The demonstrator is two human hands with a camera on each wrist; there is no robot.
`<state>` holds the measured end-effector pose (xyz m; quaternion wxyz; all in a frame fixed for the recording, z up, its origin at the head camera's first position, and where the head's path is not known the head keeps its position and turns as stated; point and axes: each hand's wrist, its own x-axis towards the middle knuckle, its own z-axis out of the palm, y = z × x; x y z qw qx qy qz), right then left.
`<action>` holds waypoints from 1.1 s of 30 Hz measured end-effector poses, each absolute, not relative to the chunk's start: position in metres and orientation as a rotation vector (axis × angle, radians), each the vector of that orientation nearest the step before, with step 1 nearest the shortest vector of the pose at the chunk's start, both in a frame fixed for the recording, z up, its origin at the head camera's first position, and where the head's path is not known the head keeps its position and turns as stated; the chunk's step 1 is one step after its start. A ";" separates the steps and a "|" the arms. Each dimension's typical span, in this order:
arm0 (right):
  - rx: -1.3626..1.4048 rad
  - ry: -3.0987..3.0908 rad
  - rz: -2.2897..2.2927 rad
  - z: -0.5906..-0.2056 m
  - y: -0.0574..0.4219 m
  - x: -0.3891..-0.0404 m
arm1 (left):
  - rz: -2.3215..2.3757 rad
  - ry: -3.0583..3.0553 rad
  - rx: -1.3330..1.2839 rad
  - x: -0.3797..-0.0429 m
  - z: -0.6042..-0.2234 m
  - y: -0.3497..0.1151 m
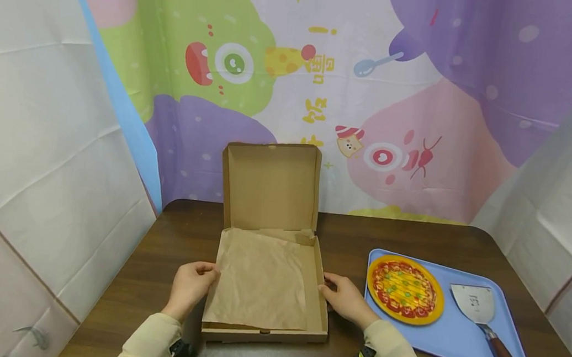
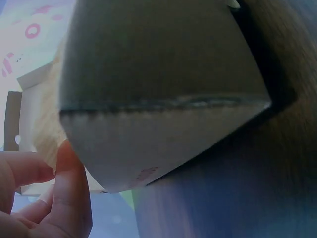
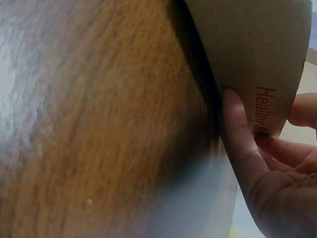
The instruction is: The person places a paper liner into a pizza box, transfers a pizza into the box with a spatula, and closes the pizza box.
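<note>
A brown cardboard pizza box (image 1: 323, 314) lies on the table with its lid (image 1: 273, 186) standing up at the back. Inside it, a crinkled sheet of brown paper (image 1: 259, 281) covers most of the bottom and overlaps the left wall. My left hand (image 1: 192, 285) pinches the left edge of that sheet between thumb and fingertips, right at the box's side. On the opposite side, my right hand (image 1: 347, 298) grips the box's right wall, thumb over the top and fingers against the outside. Red lettering (image 3: 262, 109) on that wall shows in the right wrist view.
To the right, a blue tray (image 1: 453, 350) holds a toy-like pizza (image 1: 405, 289) on an orange round base and a metal pizza server (image 1: 474, 302) with a wooden handle. The dark wooden table (image 1: 188, 227) ends at a printed curtain (image 1: 292, 90).
</note>
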<state>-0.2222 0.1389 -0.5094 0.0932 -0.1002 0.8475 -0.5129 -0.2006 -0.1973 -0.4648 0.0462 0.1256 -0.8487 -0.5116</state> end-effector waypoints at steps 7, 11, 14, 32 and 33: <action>-0.284 2.532 -1.501 -0.512 0.139 -0.223 | -1.445 -2.642 0.332 -0.200 -0.466 -0.197; -0.283 2.535 -1.502 -0.511 0.139 -0.223 | -1.354 -2.682 0.296 -0.201 -0.467 -0.198; -0.290 2.540 -1.500 -0.510 0.139 -0.222 | -1.253 -2.717 0.254 -0.200 -0.468 -0.199; -0.292 2.544 -1.497 -0.507 0.138 -0.220 | -0.922 -2.796 0.086 -0.198 -0.467 -0.192; -0.292 2.545 -1.496 -0.507 0.138 -0.220 | -0.915 -2.797 0.083 -0.199 -0.467 -0.192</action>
